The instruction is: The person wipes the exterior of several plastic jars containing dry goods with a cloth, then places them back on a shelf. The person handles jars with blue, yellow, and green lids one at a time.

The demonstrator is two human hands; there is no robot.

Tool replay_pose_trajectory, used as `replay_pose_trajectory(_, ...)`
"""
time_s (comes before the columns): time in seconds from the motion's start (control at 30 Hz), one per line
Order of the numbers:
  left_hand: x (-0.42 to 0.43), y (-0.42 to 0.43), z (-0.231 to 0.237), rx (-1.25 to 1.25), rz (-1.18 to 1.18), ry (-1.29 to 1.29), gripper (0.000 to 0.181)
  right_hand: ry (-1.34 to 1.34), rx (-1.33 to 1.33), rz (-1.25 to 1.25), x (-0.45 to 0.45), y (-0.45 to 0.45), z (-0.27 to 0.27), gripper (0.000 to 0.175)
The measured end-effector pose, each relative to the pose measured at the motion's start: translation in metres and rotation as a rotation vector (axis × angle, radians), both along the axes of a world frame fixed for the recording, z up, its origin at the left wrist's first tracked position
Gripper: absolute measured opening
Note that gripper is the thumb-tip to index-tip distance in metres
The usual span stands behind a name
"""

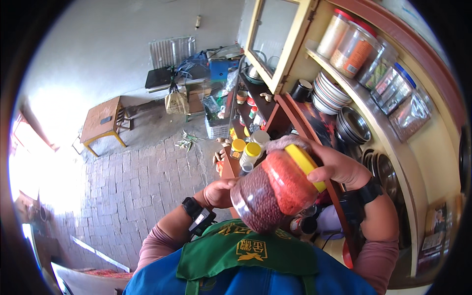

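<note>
I hold a large clear plastic jar (254, 197) tilted on its side in front of my chest. Dark reddish beans fill its base end, and a bright orange-red mass (285, 180) lies towards the lid end. My left hand (220, 193) supports the base end, its fingers partly hidden behind the jar. At the other end, my right hand (337, 166) grips around the yellow lid (304, 166), thumb across it. A greyish-pink cloth (287, 143) is bunched by the right hand's fingers, against the jar's far side.
Yellow-lidded jars (250, 152) crowd the counter just beyond my hands. To the right, an open cupboard holds stacked bowls (328, 94), metal basins (352, 125) and a shelf (344, 83) of food jars. Its glazed door (273, 40) stands open. A low table (101, 118) is farther left.
</note>
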State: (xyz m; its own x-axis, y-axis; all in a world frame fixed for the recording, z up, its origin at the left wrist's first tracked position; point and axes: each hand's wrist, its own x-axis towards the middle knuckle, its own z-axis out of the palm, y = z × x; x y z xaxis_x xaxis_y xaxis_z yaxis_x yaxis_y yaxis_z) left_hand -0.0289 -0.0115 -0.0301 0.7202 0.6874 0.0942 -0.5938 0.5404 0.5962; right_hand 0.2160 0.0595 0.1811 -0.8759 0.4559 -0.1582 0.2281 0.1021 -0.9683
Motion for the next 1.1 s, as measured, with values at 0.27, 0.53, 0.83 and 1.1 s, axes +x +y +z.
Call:
replay_pose_trajectory(0.27, 0.027, 0.02, 0.005, 0.069, 0.026, 0.107, 0.071, -0.202, -0.076, 0.081, -0.015, 0.003, -0.041, 0.096)
replay_pose_trajectory(0.53, 0.04, 0.021, -0.005, 0.06, 0.107, -0.055, 0.078, -0.063, 0.33, -0.06, 0.004, -0.029, -0.057, 0.052)
replay_pose_trajectory(0.83, 0.037, 0.014, 0.02, 0.224, 0.043, 0.163, 0.066, -0.057, 0.846, 0.143, 0.013, -0.06, -0.027, 0.026)
replay_pose_trajectory(1.1, 0.045, 0.016, 0.037, 0.811, 0.191, 0.517, 0.054, -0.001, 0.852, -0.12, -0.014, -0.047, -0.045, 0.022)
